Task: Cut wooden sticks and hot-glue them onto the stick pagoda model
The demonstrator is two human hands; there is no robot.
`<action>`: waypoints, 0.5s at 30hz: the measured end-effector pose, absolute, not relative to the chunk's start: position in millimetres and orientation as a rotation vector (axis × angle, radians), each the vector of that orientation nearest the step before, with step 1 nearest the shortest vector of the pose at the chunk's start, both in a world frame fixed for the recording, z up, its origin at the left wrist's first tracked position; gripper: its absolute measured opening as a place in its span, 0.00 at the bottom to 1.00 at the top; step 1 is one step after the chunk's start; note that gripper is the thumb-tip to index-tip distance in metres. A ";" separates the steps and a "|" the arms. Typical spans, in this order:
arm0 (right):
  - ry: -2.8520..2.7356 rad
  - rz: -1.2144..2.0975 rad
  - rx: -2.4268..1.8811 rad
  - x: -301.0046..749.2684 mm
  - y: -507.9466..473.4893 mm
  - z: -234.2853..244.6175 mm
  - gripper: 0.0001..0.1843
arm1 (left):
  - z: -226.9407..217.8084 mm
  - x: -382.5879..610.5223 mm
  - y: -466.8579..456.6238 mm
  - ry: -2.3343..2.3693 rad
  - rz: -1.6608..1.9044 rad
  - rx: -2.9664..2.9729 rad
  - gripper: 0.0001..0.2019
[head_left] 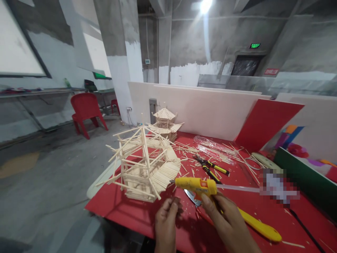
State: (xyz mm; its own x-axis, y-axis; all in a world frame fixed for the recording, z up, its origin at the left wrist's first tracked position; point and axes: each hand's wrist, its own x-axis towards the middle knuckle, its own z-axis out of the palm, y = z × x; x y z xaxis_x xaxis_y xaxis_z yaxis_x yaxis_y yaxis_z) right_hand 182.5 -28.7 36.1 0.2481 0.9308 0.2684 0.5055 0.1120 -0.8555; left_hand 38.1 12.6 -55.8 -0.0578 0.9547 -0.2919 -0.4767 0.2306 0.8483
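My right hand (226, 218) is wrapped round a yellow glue gun (195, 184). A long translucent glue stick (239, 188) juts from its back end. The nozzle points left, close to the edge of a wooden stick pavilion model (143, 165) with an open frame roof and one slatted side. My left hand (168, 218) is just below the nozzle, in front of the model, with thumb and fingers pressed together; whether they hold anything is hidden. Under the glue gun lies a tool with a curved metal blade (192, 197), partly covered by my right hand.
Behind stands a second stick pavilion (165, 123) with a tiered roof. Black and yellow pliers (212, 168), loose sticks and a plastic bag of sticks (216, 149) lie on the red tabletop (126, 225). A yellow handle (260, 225) is at right. White boards (205, 109) border the back.
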 end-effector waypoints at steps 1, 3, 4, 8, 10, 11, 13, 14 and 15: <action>-1.364 0.533 -1.560 184.5 -32.0 35.7 0.24 | -55.2 39.1 12.2 1.049 1.282 0.584 0.24; -1.333 0.526 -1.588 186.2 -34.8 36.3 0.24 | -53.7 42.0 11.6 1.037 1.269 0.574 0.24; -1.346 0.533 -1.576 185.5 -33.8 37.0 0.24 | -53.0 43.2 11.4 1.033 1.267 0.570 0.24; -1.469 0.581 -1.491 176.6 -21.1 38.5 0.23 | -52.0 42.9 11.7 1.037 1.285 0.544 0.25; -1.485 0.589 -1.485 173.8 -18.9 37.3 0.22 | -52.3 40.2 11.9 1.045 1.285 0.548 0.25; -1.477 0.591 -1.489 173.9 -20.3 36.4 0.22 | -52.4 38.9 11.9 1.048 1.284 0.555 0.25; -1.427 0.585 -1.513 177.1 -26.5 35.0 0.23 | -52.5 37.6 11.6 1.053 1.287 0.557 0.23; -1.393 0.577 -1.537 179.6 -30.0 34.9 0.23 | -52.6 37.7 11.4 1.053 1.289 0.555 0.23; -1.363 0.565 -1.561 182.1 -32.7 35.1 0.23 | -52.9 38.4 11.2 1.054 1.285 0.557 0.22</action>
State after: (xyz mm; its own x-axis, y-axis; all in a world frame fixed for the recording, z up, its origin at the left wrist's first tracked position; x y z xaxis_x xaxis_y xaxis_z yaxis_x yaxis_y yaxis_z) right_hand 182.1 -32.7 35.1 0.2708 0.9331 0.2367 0.4922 0.0771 -0.8671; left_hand 38.4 11.2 -52.9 -0.0619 0.9468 -0.3159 -0.4955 0.2456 0.8332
